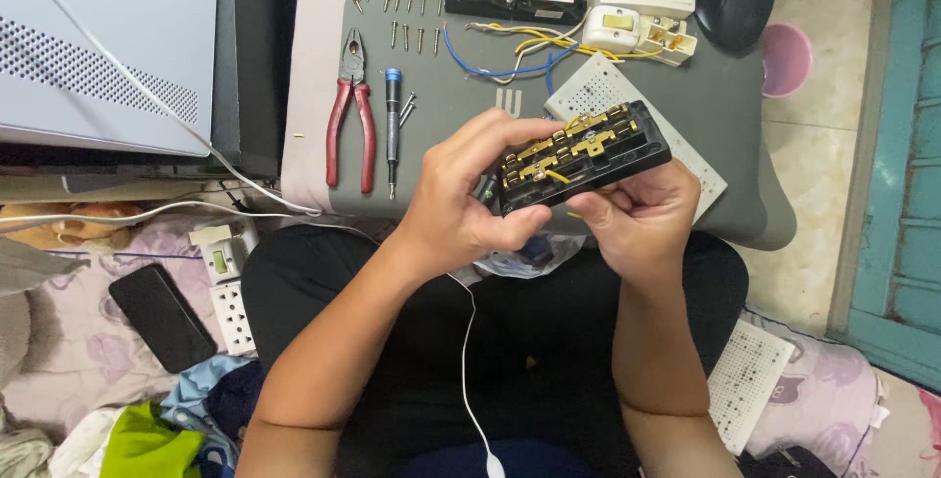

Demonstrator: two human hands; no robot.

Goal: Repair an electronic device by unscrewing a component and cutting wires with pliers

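1. Black plastic socket block [584, 156], its open back showing brass contact strips and a short yellow wire, is held up over the person's lap, just in front of the grey mat [745, 135] that serves as the work surface.
2. Left hand [461, 208] grips the block's near-left end: the fingers are curled tight, thumb underneath and fingertips over the top edge.
3. Right hand [642, 218] cradles the right end from below, fingers closed around the lower edge; whether a fingertip is pressing on a brass strip I cannot tell, since the block hides it.
4. Lying on the mat behind are red-handled pliers [350, 125], a black screwdriver with a blue cap [392, 130], a row of loose steel screws [412, 17] and a tangle of blue and yellow wires [520, 51].
5. White perforated cover plate [608, 91] lies partly under the block, and more white socket parts [642, 7] sit at the mat's far edge.
6. Risk, as I judge it: the block is tilted and its contacts look unfastened, so a slack grip could let a brass strip or the yellow wire slip out and fall into the lap or bedding.
7. Loose screws near the mat's edge could roll off if the mat is knocked by a knee.
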